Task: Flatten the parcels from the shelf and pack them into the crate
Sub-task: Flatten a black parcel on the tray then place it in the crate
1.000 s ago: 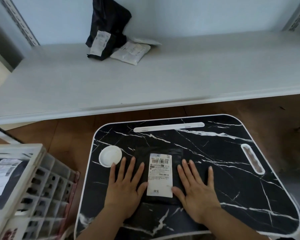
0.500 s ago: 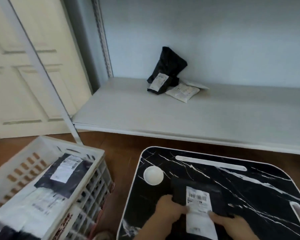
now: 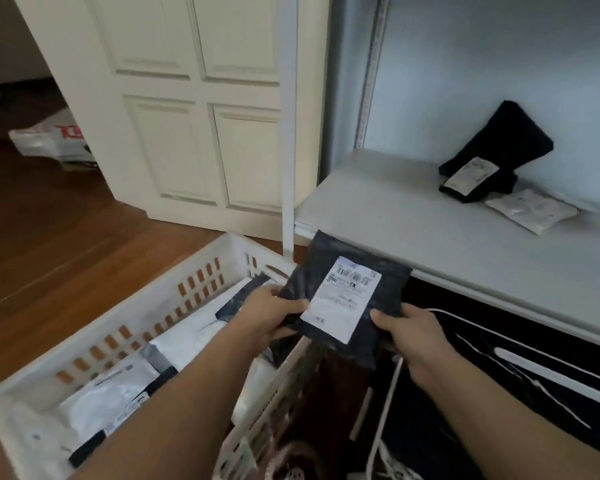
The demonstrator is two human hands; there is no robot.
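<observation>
Black parcel pinched at its near corners by left hand and right hand, seemingly over crate rim; could snag there, landing crooked.

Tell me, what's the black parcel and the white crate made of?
The black parcel looks like thin plastic film: it is crinkled, slightly shiny, and bends in both hands, with a paper-looking label stuck on. The white crate seems hard moulded plastic: stiff walls with neat rows of slots.
</observation>
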